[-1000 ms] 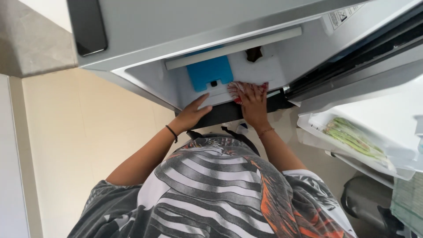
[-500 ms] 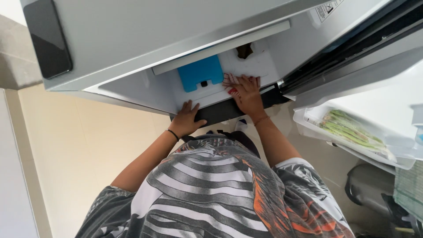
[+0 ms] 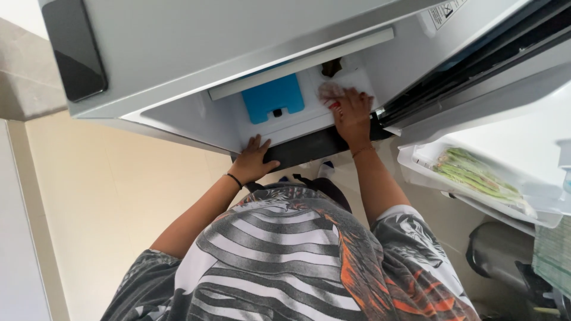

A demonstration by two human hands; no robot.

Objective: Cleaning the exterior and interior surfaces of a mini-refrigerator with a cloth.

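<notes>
A white freezer drawer (image 3: pixel 279 126) with a dark front panel (image 3: pixel 309 151) stands pulled out below me. My left hand (image 3: pixel 254 160), with a black band on the wrist, grips the drawer's front edge. My right hand (image 3: pixel 352 113) reaches further into the drawer, and its fingers curl over a pale pink wrapped packet (image 3: pixel 328 91). A flat blue ice pack (image 3: pixel 273 98) lies in the drawer to the left of that hand. A small dark brown item (image 3: pixel 331 68) sits at the drawer's back. My striped shirt fills the lower view.
The grey fridge body (image 3: pixel 208 41) with a black panel (image 3: pixel 74 50) overhangs the drawer. At the right, an open door's clear shelf (image 3: pixel 416 163) holds a bag of green vegetables (image 3: pixel 476 172). A dark bin (image 3: pixel 499 255) stands at the lower right, and a beige floor (image 3: pixel 107 196) lies at the left.
My right hand has moved from the drawer's front rim deeper inside, onto the pink packet. My left hand has slid down to the drawer's front edge.
</notes>
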